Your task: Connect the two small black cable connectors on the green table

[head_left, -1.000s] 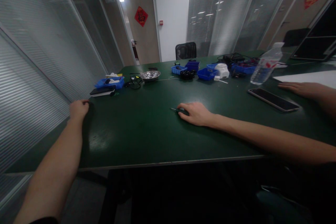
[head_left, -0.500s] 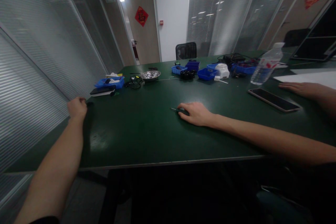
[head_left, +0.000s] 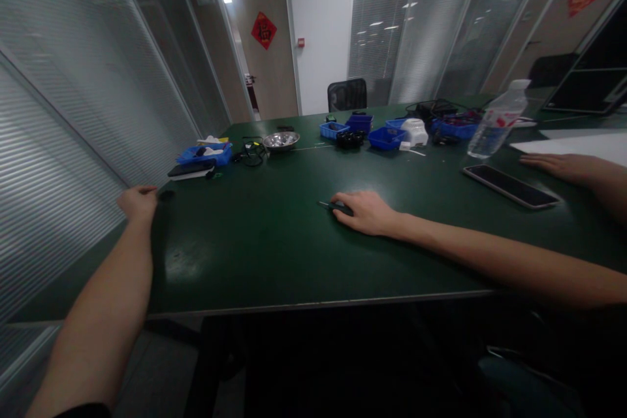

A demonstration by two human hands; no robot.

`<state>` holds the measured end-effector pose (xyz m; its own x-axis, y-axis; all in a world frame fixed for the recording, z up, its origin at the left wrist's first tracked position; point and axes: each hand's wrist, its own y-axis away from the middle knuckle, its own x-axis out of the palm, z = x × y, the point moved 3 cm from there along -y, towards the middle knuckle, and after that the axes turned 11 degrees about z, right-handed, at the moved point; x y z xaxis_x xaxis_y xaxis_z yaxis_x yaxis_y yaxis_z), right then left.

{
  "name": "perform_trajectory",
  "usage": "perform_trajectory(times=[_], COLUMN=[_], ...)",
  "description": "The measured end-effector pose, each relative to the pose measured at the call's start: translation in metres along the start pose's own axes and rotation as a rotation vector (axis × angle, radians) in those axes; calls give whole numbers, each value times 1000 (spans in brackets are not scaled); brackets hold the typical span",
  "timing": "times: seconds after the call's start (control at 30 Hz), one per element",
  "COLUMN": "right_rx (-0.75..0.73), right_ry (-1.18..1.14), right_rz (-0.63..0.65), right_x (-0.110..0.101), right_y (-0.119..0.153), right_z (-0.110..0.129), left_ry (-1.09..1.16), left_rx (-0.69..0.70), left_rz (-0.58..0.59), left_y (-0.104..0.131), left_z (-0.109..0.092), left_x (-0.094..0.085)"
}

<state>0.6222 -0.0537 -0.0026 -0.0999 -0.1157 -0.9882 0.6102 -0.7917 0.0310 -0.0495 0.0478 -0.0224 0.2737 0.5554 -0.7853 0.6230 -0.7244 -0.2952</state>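
Observation:
On the green table [head_left: 255,241], my right hand [head_left: 367,211] rests with its fingers closed around the dark handle of a small screwdriver [head_left: 341,208]. The thin metal shaft points left and lies low over the tabletop. My left hand [head_left: 137,201] is held out at the table's left edge, fingers curled together. Whatever may be between those fingers is too small or hidden to make out. A dark patch, perhaps a shadow, shows on the table just right of that hand.
Beyond my hands are a blue tray [head_left: 206,155], a metal bowl [head_left: 281,141], blue bins [head_left: 386,138], a white container [head_left: 415,132] and cables [head_left: 435,108]. To the right are a bottle [head_left: 498,121], a phone [head_left: 510,185] and another person's hand [head_left: 571,168].
My left hand has shifted slightly left and down, away from the dark patch. My right hand and the screwdriver have stayed in place.

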Motion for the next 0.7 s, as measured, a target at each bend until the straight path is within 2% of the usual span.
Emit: perform_trajectory(times=[0.33, 0.7], right_rx=[-1, 0], right_ry=[20, 8], right_rz=[-18, -3], right_x=[2, 0], right_y=[-1, -1], right_z=[-2, 0], left_ry=[-49, -69], left_rx=[52, 22], left_rz=[7, 19], left_y=[2, 11], left_z=[-9, -15], left_x=[-2, -5])
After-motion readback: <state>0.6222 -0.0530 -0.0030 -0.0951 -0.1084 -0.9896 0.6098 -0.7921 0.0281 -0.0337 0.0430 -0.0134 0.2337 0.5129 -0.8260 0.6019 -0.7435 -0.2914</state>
